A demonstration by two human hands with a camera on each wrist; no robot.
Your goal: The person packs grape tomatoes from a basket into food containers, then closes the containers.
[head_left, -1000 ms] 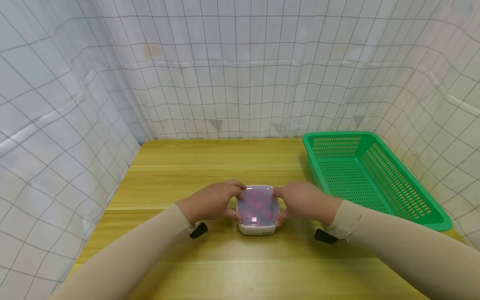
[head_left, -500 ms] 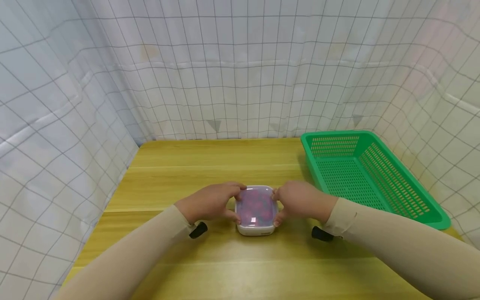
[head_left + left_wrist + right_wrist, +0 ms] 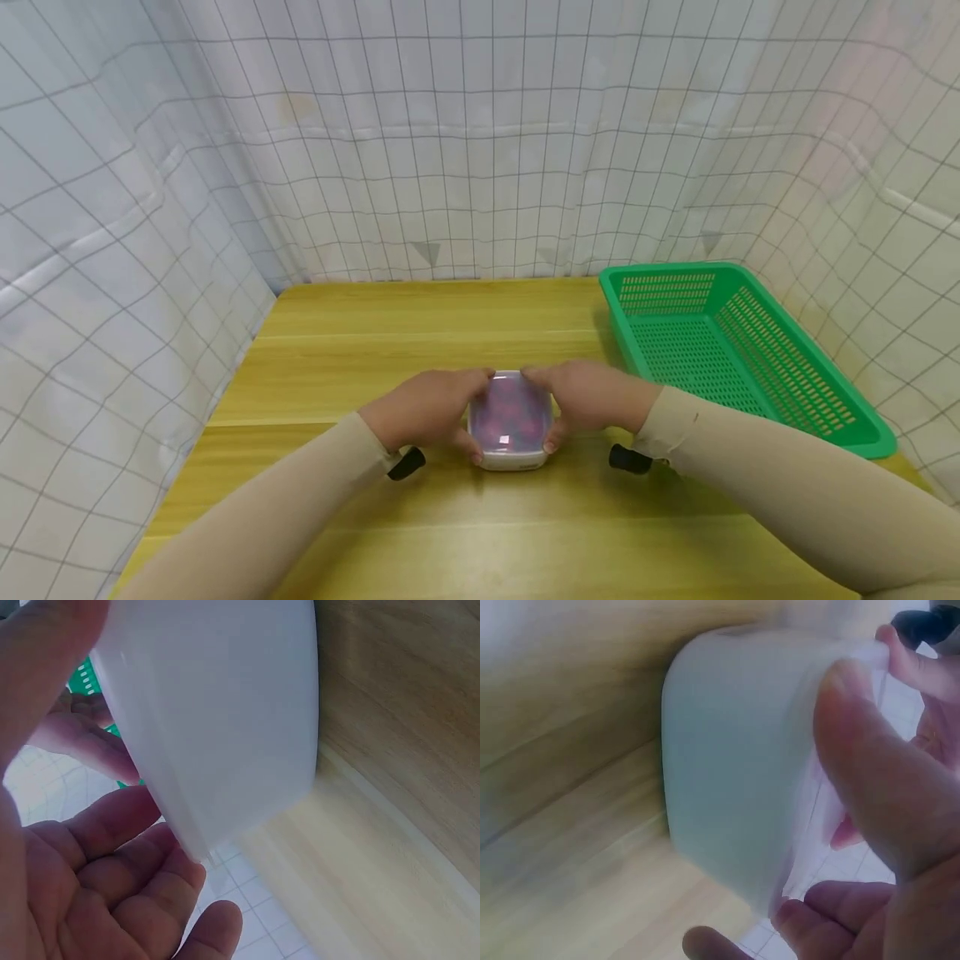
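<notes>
In the head view a small white food container sits on the wooden table. It wears a translucent lid through which pink and greenish shapes show blurrily. My left hand grips its left edge, fingers at the far corner and thumb at the near one. On the opposite edge my right hand holds on the same way. The left wrist view has the container's white side wall close up, fingertips against the lid rim. In the right wrist view the thumb presses near the rim of the container.
A green perforated plastic basket stands at the table's right side, just beyond my right forearm. Bare wooden table extends behind and in front of the container. White grid-patterned curtains enclose the back and sides.
My right hand's fingers have shifted left, further over the far edge of the lid. The left thumb has slid slightly toward the near corner. The container stays nearly in place.
</notes>
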